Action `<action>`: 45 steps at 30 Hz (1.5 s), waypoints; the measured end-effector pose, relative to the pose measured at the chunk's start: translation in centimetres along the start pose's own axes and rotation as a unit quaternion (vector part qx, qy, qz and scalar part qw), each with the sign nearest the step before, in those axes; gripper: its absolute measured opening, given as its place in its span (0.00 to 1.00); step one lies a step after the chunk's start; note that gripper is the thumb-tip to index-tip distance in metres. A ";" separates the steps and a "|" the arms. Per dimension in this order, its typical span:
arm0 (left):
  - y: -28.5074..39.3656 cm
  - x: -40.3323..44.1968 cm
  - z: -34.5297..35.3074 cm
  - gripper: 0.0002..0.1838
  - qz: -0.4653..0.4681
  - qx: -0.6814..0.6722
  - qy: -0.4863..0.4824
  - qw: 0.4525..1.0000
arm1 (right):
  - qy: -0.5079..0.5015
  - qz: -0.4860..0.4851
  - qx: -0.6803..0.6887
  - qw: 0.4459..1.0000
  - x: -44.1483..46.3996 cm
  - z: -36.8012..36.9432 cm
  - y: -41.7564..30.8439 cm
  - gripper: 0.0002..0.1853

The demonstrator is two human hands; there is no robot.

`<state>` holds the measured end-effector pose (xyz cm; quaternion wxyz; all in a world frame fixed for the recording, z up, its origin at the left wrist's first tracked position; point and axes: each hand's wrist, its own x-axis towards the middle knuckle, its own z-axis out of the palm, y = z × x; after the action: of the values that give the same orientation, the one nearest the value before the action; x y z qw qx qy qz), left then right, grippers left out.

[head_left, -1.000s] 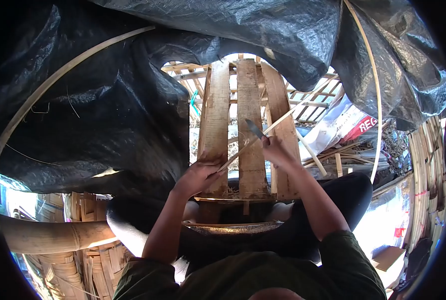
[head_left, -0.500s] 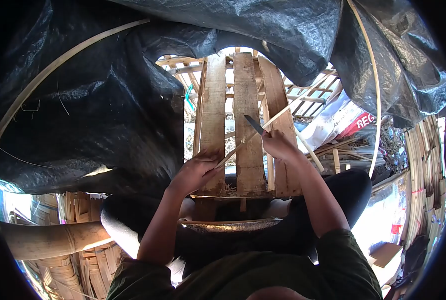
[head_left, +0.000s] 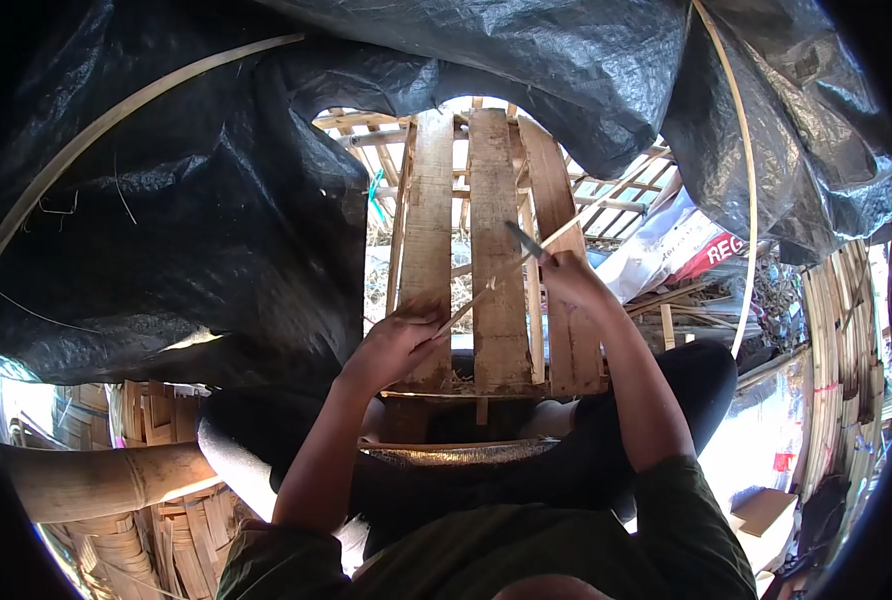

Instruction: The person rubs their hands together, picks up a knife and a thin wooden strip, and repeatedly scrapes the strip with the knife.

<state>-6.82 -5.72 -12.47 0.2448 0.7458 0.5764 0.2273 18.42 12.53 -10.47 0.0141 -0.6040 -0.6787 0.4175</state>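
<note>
My left hand [head_left: 404,342] is closed around the near end of a thin bamboo strip [head_left: 471,305], low over the left wooden plank [head_left: 426,230]. The strip slants up and to the right, passing over the middle plank [head_left: 494,190]. In my right hand [head_left: 572,280] is a knife [head_left: 526,240], its dark blade pointing up and to the left across the strip. A small pale curl or notch shows on the strip between my hands. Whether the blade's edge touches the strip I cannot tell.
Black plastic sheeting [head_left: 166,230] hangs on the left and overhead. A curved bamboo strip [head_left: 748,170] stands at the right. Beyond the planks is a slatted lattice, with a white and red sack [head_left: 671,245] beside it. A thick bamboo pole [head_left: 116,482] lies at lower left.
My right hand with the knife has moved slightly to the right along the strip, away from my left hand. The left hand stays almost where it was.
</note>
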 end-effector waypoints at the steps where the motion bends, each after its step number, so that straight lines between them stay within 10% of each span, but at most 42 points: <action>1: -0.1 0.1 0.0 0.14 0.020 0.020 0.003 1.000 | 0.033 0.010 0.012 0.999 0.2 0.3 0.3 0.27; 12: -0.1 0.6 1.3 0.15 0.053 0.089 0.062 0.993 | 0.103 -0.041 0.067 0.992 -2.5 3.7 -1.1 0.26; 14: -0.1 0.7 1.2 0.14 0.055 0.083 0.067 0.993 | -0.124 -0.084 0.062 0.987 -4.8 5.8 -1.9 0.27; 17: -0.3 1.0 1.4 0.14 0.063 0.070 0.086 0.992 | -0.202 -0.100 0.009 0.974 -4.9 4.4 -3.2 0.27; 23: 0.2 0.9 1.7 0.13 0.055 0.041 0.111 0.991 | 0.105 -0.051 0.013 0.993 -0.5 2.8 0.5 0.28; 30: 0.0 0.8 1.4 0.11 0.056 0.031 0.092 0.994 | 0.012 -0.027 0.094 0.995 -3.6 4.2 -1.7 0.26; 33: -0.1 0.9 1.4 0.13 0.062 0.062 0.106 0.990 | 0.031 -0.189 0.094 0.977 -4.7 6.8 -0.8 0.25; 45: 0.6 1.3 1.3 0.13 0.038 0.073 0.087 0.993 | -0.056 -0.138 0.145 0.978 -7.1 8.4 -3.4 0.20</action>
<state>-5.28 -4.67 -13.04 0.1297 0.7606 0.5818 0.2573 13.23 2.26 -10.49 0.1208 -0.4718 -0.6874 0.5388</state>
